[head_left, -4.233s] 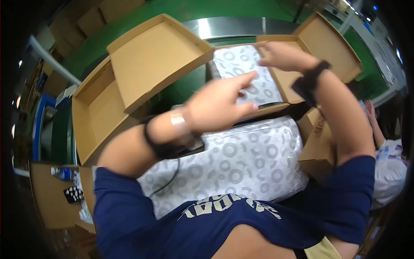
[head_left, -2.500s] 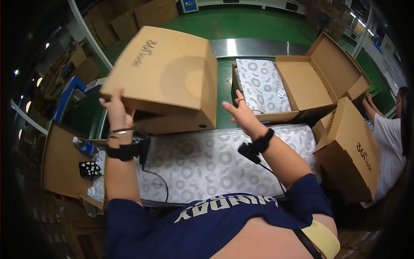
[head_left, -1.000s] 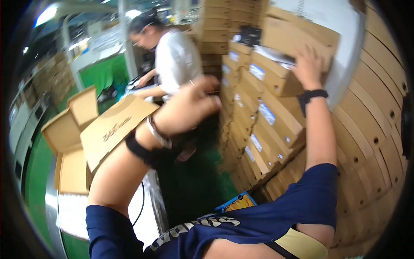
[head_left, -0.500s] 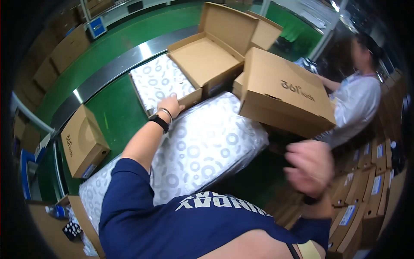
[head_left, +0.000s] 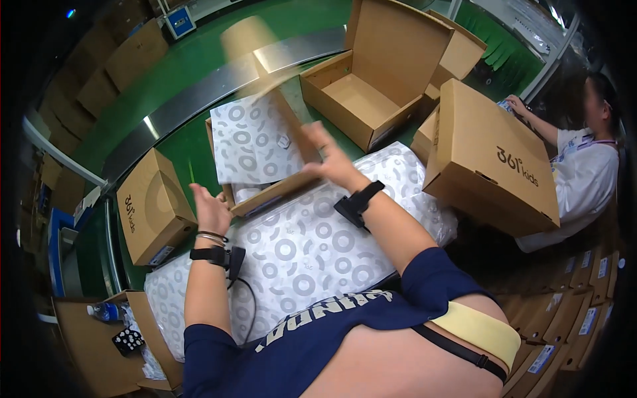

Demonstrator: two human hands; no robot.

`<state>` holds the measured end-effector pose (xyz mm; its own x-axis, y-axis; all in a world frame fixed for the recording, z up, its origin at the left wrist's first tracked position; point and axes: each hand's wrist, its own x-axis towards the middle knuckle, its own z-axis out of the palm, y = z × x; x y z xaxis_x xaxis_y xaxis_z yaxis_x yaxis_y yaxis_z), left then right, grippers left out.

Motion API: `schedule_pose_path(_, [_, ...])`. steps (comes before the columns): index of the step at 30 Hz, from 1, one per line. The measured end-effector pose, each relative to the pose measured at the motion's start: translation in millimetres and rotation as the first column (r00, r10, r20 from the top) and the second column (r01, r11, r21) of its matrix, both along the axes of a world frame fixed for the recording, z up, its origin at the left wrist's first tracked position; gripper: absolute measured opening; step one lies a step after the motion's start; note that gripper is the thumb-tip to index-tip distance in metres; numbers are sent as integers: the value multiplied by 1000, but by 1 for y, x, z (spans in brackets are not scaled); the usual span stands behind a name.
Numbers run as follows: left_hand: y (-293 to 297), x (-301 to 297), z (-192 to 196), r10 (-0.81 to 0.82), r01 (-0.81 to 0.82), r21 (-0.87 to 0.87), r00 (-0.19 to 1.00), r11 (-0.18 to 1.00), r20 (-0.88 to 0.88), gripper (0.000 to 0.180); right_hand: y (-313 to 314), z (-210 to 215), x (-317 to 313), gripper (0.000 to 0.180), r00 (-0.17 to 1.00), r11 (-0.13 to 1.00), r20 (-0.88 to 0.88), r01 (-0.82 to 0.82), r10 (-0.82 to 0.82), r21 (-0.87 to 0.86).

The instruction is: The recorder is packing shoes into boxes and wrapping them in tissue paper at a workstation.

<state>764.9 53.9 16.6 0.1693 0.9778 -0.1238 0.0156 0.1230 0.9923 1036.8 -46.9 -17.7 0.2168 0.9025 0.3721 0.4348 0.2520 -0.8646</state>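
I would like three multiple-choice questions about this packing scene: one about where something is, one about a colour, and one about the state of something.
1. Where is the closed brown box nearest the left hand?
A. To the left of that hand
B. Behind the co-worker
C. Inside the open box

2. What colour is the floor?
A. Red
B. Green
C. White

3. How is the box at the right hand?
A. Taped shut
B. Crushed flat
C. Open, with patterned paper inside, its lid blurred

Answers:
1. A, the closed box lies on its side just left of the left hand.
2. B, green shows around the metal strip.
3. C, the grey-ringed paper lies uncovered in the box.
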Motion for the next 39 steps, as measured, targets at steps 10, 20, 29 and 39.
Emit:
schedule_pose_path(10, [100, -7, -68, 43, 37, 138, 842, 990, -538, 66, -6, 1, -15, 60, 771, 844, 348, 515, -533, 149])
schedule_pose_path(20, [-23, 179, -7, 47, 781, 81, 66, 620, -997, 65, 16, -7, 34, 29, 819, 745, 388, 557, -422, -366])
schedule_pose_path(29, [115, 5, -34, 281, 592, 235, 14, 771, -959, 45, -249, 138, 23, 59, 241, 694, 676, 464, -696, 550])
schedule_pose_path(39, [-109, 187, 13, -813, 875, 274, 476, 399, -336, 75, -334, 244, 99, 80, -316, 662, 872, 567, -374, 490])
